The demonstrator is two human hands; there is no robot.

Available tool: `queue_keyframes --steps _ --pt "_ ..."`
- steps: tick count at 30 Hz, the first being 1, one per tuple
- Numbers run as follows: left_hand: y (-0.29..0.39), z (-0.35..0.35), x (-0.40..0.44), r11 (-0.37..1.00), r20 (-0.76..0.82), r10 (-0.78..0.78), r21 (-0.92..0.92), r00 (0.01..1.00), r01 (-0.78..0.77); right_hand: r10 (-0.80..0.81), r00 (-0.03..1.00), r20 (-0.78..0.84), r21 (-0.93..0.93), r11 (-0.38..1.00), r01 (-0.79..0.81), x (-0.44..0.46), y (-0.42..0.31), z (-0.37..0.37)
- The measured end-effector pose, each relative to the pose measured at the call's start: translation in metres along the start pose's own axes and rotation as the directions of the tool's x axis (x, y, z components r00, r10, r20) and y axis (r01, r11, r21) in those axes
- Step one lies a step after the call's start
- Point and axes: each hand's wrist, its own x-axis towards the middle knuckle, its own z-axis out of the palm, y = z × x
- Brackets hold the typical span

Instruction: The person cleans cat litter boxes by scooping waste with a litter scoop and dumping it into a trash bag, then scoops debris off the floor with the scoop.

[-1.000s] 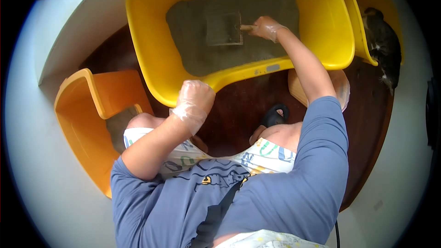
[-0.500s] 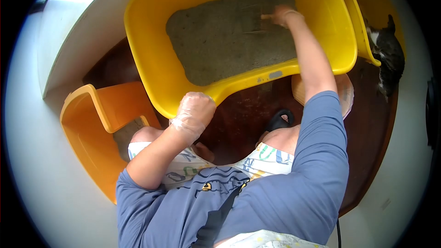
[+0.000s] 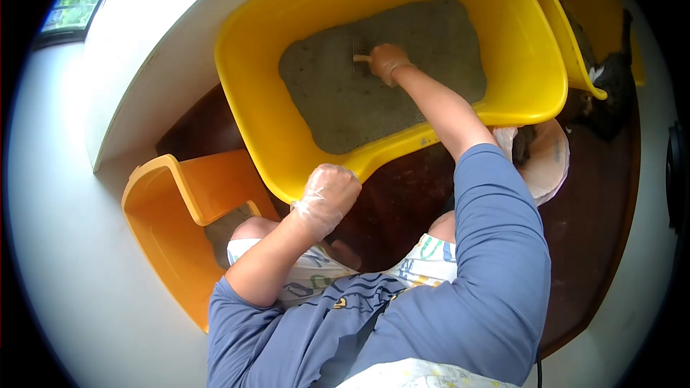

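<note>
A large yellow litter box [image 3: 251, 140] stands before me, its floor covered in grey cat litter [image 3: 334, 111]. My right hand [image 3: 389, 62], in a clear plastic glove, is closed round the light handle of a litter scoop [image 3: 361, 58]. The scoop's slotted head is at the litter surface, left of that hand; how deep it sits I cannot tell. My left hand [image 3: 332, 192], also gloved, is closed on the box's near-left rim, with its fingertips hidden from view.
An orange litter box [image 3: 154, 205] with grey litter stands at my left. A lined bin [image 3: 550, 162] is right of the yellow box. A black-and-white cat [image 3: 611, 93] is beside another yellow box [image 3: 568, 36] at far right. A white curved panel [image 3: 154, 50] rises behind.
My right hand and the scoop have moved left across the litter. My left hand keeps its hold on the rim. The cat has shifted its pose, and the whole view has moved slightly.
</note>
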Motion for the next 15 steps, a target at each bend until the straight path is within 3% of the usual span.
queue_keyframes --steps 3,8,15 --pt "-0.005 0.003 -0.001 1.000 -0.013 -0.011 -0.026 1.000 0.010 0.022 0.998 -0.057 0.126 0.992 -0.015 0.006 -0.004 0.005" --pt "-0.004 0.008 -0.003 0.999 -0.036 -0.039 -0.034 0.999 0.038 -0.088 0.988 -0.125 0.213 0.970 0.114 0.001 -0.015 0.010" --pt "-0.001 -0.001 -0.010 0.991 -0.047 -0.135 -0.019 0.990 0.134 0.037 0.990 -0.133 0.495 0.868 0.034 -0.031 -0.020 -0.016"
